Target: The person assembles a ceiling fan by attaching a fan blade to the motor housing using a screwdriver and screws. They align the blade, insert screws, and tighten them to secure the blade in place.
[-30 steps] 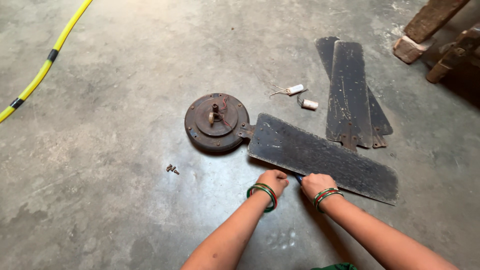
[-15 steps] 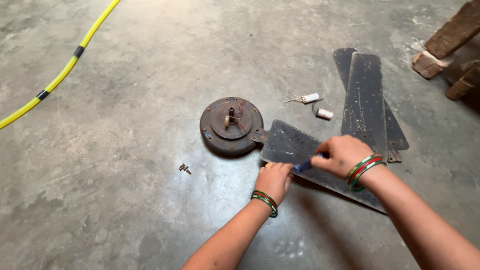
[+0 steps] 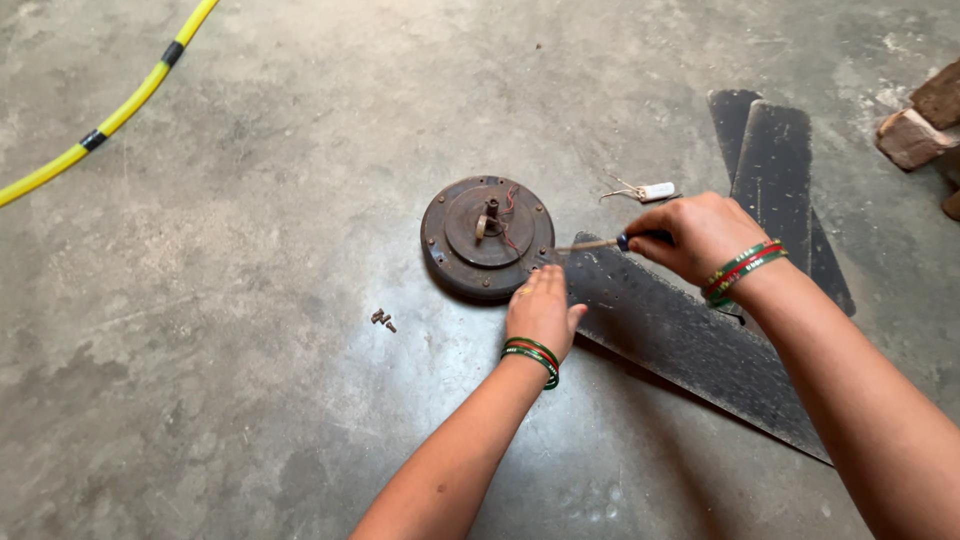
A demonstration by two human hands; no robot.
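Note:
A rusty round fan motor (image 3: pixel 487 236) lies on the concrete floor, with a dark fan blade (image 3: pixel 690 345) attached at its right side. My left hand (image 3: pixel 541 309) rests flat against the motor's near right edge, fingers together. My right hand (image 3: pixel 697 235) grips a screwdriver (image 3: pixel 600 243) with a dark handle. Its metal tip points left at the joint between blade and motor.
Two more dark blades (image 3: pixel 775 170) lie stacked at the right. A small white part with wires (image 3: pixel 648 190) sits behind the motor. Loose screws (image 3: pixel 382 319) lie left of it. A yellow hose (image 3: pixel 110 115) crosses the top left; bricks (image 3: pixel 915 130) are at the far right.
My right hand has lifted the screwdriver from the floor and brought it to the motor. My left hand moved forward onto the motor's edge. The view has come closer.

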